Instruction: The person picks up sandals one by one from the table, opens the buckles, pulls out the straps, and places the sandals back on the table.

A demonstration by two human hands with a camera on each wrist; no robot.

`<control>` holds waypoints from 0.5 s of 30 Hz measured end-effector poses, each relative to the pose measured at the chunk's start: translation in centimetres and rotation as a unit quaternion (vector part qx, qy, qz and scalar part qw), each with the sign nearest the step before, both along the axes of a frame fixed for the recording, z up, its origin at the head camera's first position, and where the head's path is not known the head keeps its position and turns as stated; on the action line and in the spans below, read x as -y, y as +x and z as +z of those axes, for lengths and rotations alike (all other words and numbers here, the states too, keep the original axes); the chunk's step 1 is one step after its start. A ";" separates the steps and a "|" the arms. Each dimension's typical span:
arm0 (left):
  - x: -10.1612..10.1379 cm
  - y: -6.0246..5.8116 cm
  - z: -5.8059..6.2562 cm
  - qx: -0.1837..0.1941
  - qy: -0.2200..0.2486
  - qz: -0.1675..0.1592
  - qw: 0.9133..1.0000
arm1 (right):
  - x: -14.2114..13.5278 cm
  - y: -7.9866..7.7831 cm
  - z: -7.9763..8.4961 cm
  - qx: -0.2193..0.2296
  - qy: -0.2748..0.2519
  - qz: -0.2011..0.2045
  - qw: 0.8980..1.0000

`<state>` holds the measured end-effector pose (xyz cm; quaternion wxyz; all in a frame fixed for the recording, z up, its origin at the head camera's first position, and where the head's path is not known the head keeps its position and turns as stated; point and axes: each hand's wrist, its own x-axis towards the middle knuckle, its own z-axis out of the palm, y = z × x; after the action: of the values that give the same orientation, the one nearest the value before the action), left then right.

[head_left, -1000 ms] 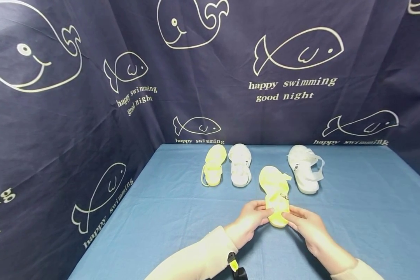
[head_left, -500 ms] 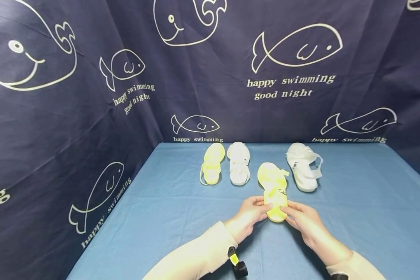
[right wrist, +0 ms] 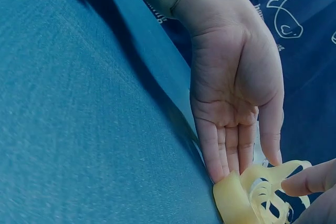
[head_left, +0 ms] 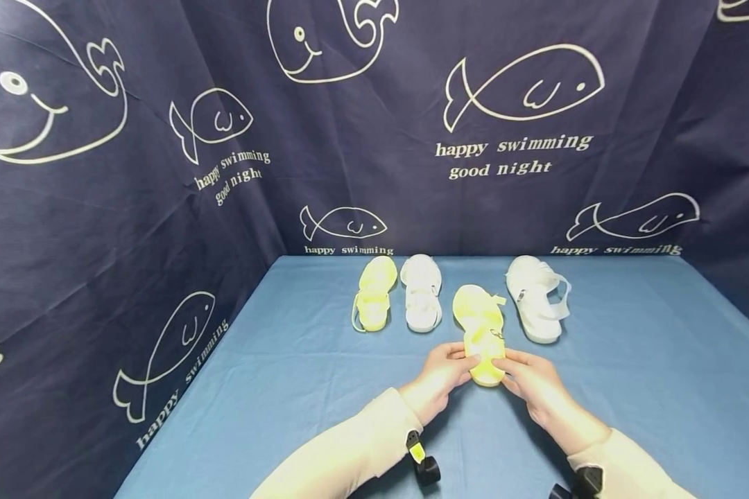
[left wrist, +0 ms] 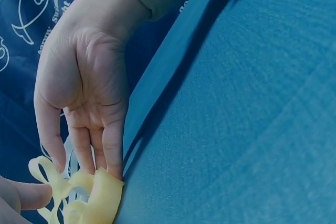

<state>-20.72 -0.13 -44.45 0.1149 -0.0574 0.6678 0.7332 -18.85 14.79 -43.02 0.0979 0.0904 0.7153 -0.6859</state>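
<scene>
A yellow strappy sandal [head_left: 485,350] lies between my two hands in the head view, its toe end pointing away from me. My left hand [head_left: 440,378] pinches the heel end from the left, thumb on top and fingers along the side. From the right, my right hand [head_left: 533,381] pinches the same end in the same manner. The left wrist view shows the heel of the sandal [left wrist: 107,195] at my left fingertips. In the right wrist view the sandal's heel [right wrist: 233,198] meets my right fingertips. Whether its sole touches the table is hard to tell.
Another yellow sandal [head_left: 374,294] and a white sandal [head_left: 422,294] lie side by side at the back of the blue-covered table [head_left: 274,388]. A second white sandal [head_left: 533,298], strap sticking out, lies right of the held one. Dark printed curtains [head_left: 349,152] stand behind and left.
Both hands stay on the yellow sandal, which has shifted slightly away and left in the head view. Part of that shift comes from the camera moving. The other sandals rest as before.
</scene>
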 end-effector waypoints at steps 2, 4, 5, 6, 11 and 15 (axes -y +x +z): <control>0.0 -0.1 0.0 -0.001 0.000 0.001 1.000 | 0.1 -0.1 0.0 0.002 0.002 -0.002 1.000; 0.0 -0.3 0.1 -0.002 0.001 0.001 1.000 | 0.1 -0.3 0.0 0.002 0.005 0.000 1.000; -0.1 -0.4 0.2 -0.002 0.000 0.002 1.000 | 0.1 -0.4 0.1 0.002 0.007 0.000 1.000; -0.1 -0.5 0.2 -0.002 0.000 0.002 1.000 | 0.1 -0.5 0.1 0.002 0.007 0.000 1.000; -0.3 -1.0 0.5 0.009 -0.002 0.011 1.000 | 0.1 -1.0 0.3 0.004 -0.003 -0.002 1.000; -0.5 -1.1 0.5 0.011 -0.004 0.022 1.000 | 0.2 -1.2 -0.1 0.007 -0.019 -0.009 1.000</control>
<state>-21.85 0.38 -44.00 0.1059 -0.0811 0.6681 0.7321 -20.07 14.59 -43.09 0.0979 0.0998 0.7006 -0.6997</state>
